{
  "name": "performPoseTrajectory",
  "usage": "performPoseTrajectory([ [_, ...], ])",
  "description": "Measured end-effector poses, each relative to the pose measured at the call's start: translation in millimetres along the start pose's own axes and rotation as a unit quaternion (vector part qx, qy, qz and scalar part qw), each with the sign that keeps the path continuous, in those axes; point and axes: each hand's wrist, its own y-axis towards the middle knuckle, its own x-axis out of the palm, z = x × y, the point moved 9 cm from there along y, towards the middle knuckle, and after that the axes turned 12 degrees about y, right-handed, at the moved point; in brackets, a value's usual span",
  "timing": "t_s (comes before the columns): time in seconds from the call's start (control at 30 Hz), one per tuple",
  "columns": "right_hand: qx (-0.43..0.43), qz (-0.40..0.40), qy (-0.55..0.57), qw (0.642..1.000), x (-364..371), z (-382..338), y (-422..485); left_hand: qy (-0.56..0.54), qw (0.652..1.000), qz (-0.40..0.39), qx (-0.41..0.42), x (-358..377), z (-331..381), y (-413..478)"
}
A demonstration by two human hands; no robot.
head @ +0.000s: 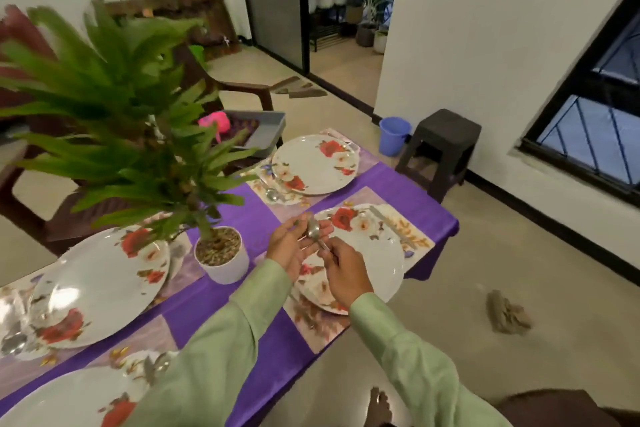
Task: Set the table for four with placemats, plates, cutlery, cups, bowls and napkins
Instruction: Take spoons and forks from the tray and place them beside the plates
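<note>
One metal spoon (314, 230) is held over the round white plate with red flowers (377, 260) at the table's 3 o'clock edge. The right hand (344, 272) pinches the spoon's handle. The left hand (294, 244) lies palm up with fingers loosely spread, and the spoon's bowl rests across them.

Progress, judged from the layout:
- Four floral placemats are down; the nearest placemat (414, 237) shows under this plate.
- Each mat carries a matching plate: far plate (313, 165) at 12 o'clock from the hands, left plate (100, 284) at 9 o'clock, and bottom plate (62, 399) at 7 o'clock.
- A second spoon (272, 196) lies at the far plate's 8 o'clock.
- Metal glints beside the left and bottom plates, too blurred to name.
- Cutlery looks partly placed. No cups, bowls or napkins are visible, so roughly half the job remains.

Surroundings: purple tablecloth (398, 191); white pot with a green leafy plant (221, 253) at 9 o'clock from the hands; grey tray (265, 132) at 11 o'clock.
</note>
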Motion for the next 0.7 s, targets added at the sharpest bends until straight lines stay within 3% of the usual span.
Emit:
performPoseTrajectory([
  [0.37, 0.003, 0.083, -0.046, 0.995, -153, 61, 99, 0.037, 0.998, 0.044, -0.033, 94, -22, 62],
  [0.47, 0.021, 0.11, -0.048, 0.993, -174, 81, 122, 0.049, 0.996, 0.055, -0.04, 93, -27, 79],
  [0.7, 0.067, 0.09, -0.125, 0.986, -182, 130, 169, 0.024, 0.995, 0.084, -0.056, 85, -37, 116],
])
